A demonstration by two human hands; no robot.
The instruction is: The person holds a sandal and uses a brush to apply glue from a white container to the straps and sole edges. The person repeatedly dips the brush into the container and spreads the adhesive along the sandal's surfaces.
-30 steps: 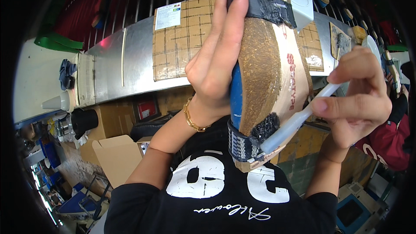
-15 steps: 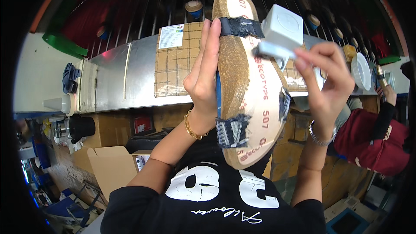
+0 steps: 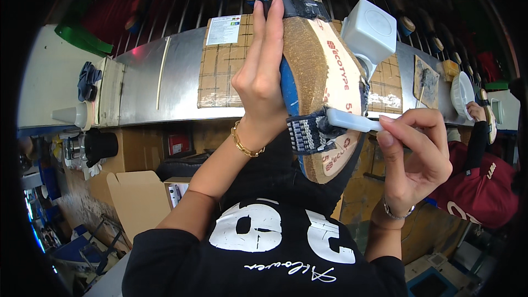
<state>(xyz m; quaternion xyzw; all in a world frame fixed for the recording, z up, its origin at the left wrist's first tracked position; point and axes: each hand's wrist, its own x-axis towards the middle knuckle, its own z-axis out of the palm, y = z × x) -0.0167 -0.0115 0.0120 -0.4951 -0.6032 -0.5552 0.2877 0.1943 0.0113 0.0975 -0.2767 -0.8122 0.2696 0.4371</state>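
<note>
My left hand [image 3: 261,80] holds a cork-soled sandal [image 3: 300,49], bottom side up on a blue last [image 3: 288,85]. Its fingers lie along the side and its thumb is hidden. A dark strap [image 3: 297,9] folds over the sole at the far end; a woven navy-and-white strap [image 3: 305,135] folds over it nearer me. Between thumb and fingers, my right hand [image 3: 415,154] pinches a small brush [image 3: 352,122] with a pale, translucent handle. The brush's dark tip touches the woven strap's folded end. Behind the sole stands a white square container [image 3: 371,30], partly hidden.
A cardboard box [image 3: 223,74] lies on the metal bench [image 3: 140,82]. Toward the right are a stained board [image 3: 426,80] and a white bowl [image 3: 461,96]. A co-worker in a maroon top [image 3: 478,192] works there. Beyond the bench, dark rails [image 3: 192,0] carry several lasts.
The brush has moved toward me, from the middle of the sole to the woven strap's end. The sandal has shifted farther away in view, still in my left hand.
</note>
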